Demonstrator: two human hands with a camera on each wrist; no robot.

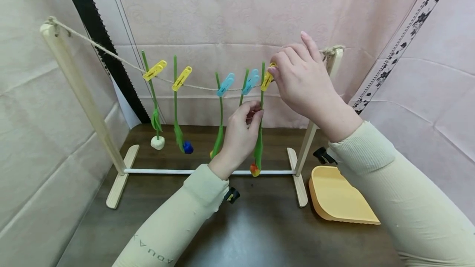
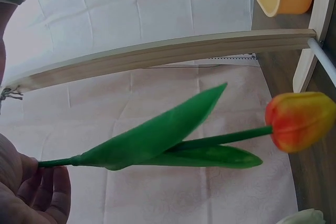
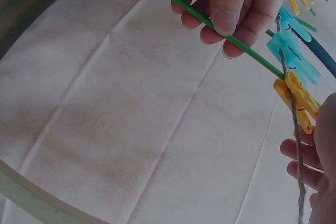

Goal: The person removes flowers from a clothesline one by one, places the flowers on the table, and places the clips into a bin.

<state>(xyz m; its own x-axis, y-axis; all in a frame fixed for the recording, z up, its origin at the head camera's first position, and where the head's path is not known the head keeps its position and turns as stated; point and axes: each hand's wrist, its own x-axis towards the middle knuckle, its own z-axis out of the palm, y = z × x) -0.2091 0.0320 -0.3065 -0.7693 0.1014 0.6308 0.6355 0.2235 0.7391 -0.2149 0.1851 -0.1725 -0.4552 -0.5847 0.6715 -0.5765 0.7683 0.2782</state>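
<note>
By its green stem, an artificial tulip with a red-and-yellow bloom hangs head down at the right part of the rope. My left hand pinches that stem between thumb and fingers, below the rope. Above it, a yellow clothespin sits on the rope at the stem. My right hand pinches the upper end of this clothespin; part of the grip is hidden behind the hand. Two blue clothespins are just left of it, with green stems beside them; my left hand covers part of one flower there.
Further left, two yellow clothespins hold a white flower and a blue flower upside down. The rope runs between wooden posts, joined low by a white rod. A yellow tray lies at the right.
</note>
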